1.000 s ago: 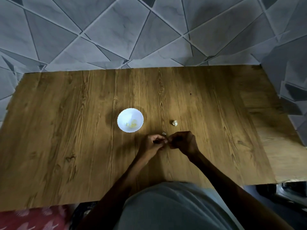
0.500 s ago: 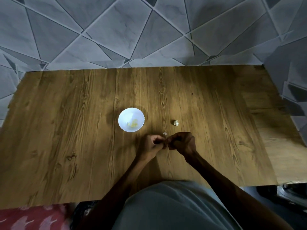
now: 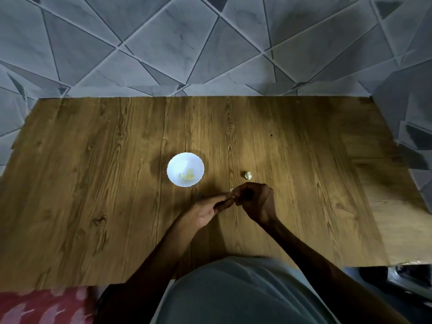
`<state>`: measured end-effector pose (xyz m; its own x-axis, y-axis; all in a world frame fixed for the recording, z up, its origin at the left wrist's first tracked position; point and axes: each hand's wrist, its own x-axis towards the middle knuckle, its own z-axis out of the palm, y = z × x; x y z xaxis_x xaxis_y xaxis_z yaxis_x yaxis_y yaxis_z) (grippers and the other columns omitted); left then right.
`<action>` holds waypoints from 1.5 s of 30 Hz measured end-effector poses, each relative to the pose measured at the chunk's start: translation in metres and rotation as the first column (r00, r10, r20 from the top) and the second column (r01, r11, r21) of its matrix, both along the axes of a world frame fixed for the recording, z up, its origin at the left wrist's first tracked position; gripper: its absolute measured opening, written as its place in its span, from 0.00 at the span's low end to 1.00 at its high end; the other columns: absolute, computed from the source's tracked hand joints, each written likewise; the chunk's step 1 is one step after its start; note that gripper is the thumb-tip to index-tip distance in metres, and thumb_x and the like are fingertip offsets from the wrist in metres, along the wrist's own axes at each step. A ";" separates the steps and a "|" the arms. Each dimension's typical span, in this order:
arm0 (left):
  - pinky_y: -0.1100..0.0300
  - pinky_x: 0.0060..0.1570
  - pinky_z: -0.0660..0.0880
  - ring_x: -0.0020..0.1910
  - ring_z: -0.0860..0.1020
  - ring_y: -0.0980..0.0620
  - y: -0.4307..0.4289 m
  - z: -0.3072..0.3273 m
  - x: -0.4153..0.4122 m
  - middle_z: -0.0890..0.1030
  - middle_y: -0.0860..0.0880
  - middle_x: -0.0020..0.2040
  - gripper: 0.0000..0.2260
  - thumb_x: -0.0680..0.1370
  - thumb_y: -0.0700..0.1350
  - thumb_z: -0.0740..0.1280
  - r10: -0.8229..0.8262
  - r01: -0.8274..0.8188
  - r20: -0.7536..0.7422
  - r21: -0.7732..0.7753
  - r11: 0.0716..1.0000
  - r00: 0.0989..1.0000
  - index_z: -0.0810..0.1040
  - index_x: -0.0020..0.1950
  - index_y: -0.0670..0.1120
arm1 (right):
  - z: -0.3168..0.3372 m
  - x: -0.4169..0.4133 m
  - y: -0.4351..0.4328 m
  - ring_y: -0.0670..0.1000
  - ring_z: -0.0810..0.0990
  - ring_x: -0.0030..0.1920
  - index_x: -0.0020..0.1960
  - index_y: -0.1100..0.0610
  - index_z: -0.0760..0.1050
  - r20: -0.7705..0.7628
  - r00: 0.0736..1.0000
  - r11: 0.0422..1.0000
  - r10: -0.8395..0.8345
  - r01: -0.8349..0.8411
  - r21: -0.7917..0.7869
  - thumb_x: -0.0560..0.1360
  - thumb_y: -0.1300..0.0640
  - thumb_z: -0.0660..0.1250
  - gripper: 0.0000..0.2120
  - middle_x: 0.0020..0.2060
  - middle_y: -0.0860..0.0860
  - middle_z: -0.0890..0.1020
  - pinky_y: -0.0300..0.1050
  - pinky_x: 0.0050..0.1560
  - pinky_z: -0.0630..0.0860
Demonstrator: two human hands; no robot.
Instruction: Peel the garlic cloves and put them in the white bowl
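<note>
Where the fingertips of both hands meet, near the middle of the table, a held clove shows only as a small pale sliver, most of it hidden by the fingers, so I cannot tell how much skin is on it. The left hand reaches in from the near left with its fingers fairly straight and drawn together, tips pinching the clove, a narrow grip. The right hand comes in from the near right with its fingers curled tightly, a narrow grip on the same clove from the other side. Just beyond the right hand, apart from it, a loose clove lies on the wood, pale and in its skin as far as can be told. To the left of the hands and a little farther away stands the white bowl, upright, with a few yellowish peeled pieces in its bottom. Both forearms run back to the person's grey garment at the near edge. A red patterned cloth shows at the near left corner, and grey tiles with a triangular pattern lie past the far edge of the table.
</note>
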<state>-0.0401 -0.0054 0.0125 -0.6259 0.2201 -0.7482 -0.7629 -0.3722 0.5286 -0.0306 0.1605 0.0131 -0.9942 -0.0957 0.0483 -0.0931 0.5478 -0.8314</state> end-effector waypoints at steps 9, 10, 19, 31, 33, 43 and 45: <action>0.71 0.35 0.75 0.31 0.81 0.62 0.001 -0.002 0.004 0.82 0.52 0.31 0.07 0.80 0.34 0.63 -0.222 0.166 -0.176 -0.283 0.945 0.959 0.76 0.43 0.41 | -0.001 -0.001 0.001 0.44 0.84 0.34 0.43 0.59 0.82 0.124 0.992 1.000 0.005 -0.002 -0.029 0.71 0.69 0.73 0.06 0.34 0.48 0.84 0.36 0.35 0.81; 0.71 0.35 0.75 0.32 0.81 0.62 0.000 -0.006 0.002 0.82 0.52 0.32 0.07 0.80 0.35 0.63 -0.274 0.196 -0.195 -0.345 0.918 0.942 0.76 0.43 0.41 | 0.000 -0.001 0.000 0.44 0.84 0.34 0.42 0.59 0.82 0.152 0.988 0.999 0.007 -0.002 -0.037 0.71 0.69 0.73 0.06 0.34 0.48 0.83 0.36 0.36 0.81; 0.52 0.51 0.80 0.47 0.82 0.49 0.004 -0.017 -0.003 0.85 0.46 0.46 0.06 0.75 0.39 0.72 -0.549 0.181 -0.229 -0.784 0.593 0.804 0.83 0.51 0.43 | -0.004 0.000 -0.004 0.49 0.86 0.37 0.44 0.65 0.82 0.320 0.944 0.962 -0.083 0.160 -0.222 0.74 0.69 0.71 0.02 0.37 0.54 0.85 0.38 0.37 0.82; 0.58 0.56 0.76 0.52 0.81 0.53 0.004 -0.018 0.001 0.85 0.50 0.49 0.05 0.76 0.40 0.71 -0.452 0.179 -0.304 -0.629 0.756 0.839 0.84 0.49 0.49 | -0.013 0.005 0.001 0.46 0.86 0.39 0.49 0.56 0.80 0.359 0.897 0.905 -0.259 0.355 -0.234 0.70 0.65 0.76 0.10 0.39 0.50 0.86 0.40 0.37 0.82; 0.61 0.54 0.76 0.51 0.80 0.54 0.006 -0.015 0.002 0.84 0.47 0.50 0.06 0.75 0.38 0.72 -0.405 0.168 -0.319 -0.571 0.804 0.857 0.84 0.50 0.45 | -0.016 0.007 -0.001 0.44 0.85 0.39 0.50 0.55 0.79 0.311 0.912 0.919 -0.269 0.340 -0.201 0.70 0.62 0.77 0.11 0.39 0.49 0.86 0.41 0.38 0.82; 0.64 0.48 0.78 0.47 0.83 0.53 0.007 -0.016 0.008 0.85 0.43 0.49 0.10 0.73 0.35 0.73 -0.346 0.039 -0.440 -0.572 0.819 0.828 0.83 0.54 0.37 | -0.014 0.000 0.009 0.56 0.85 0.47 0.54 0.65 0.79 0.581 0.809 0.765 -0.089 0.429 -0.480 0.75 0.66 0.70 0.08 0.44 0.58 0.86 0.48 0.45 0.82; 0.61 0.49 0.80 0.47 0.83 0.51 0.006 -0.015 0.009 0.84 0.41 0.49 0.08 0.73 0.35 0.73 -0.308 0.055 -0.428 -0.510 0.859 0.850 0.83 0.53 0.37 | -0.013 -0.003 0.014 0.55 0.85 0.47 0.55 0.67 0.79 0.680 0.733 0.697 0.002 0.486 -0.527 0.76 0.68 0.67 0.08 0.44 0.58 0.85 0.45 0.45 0.81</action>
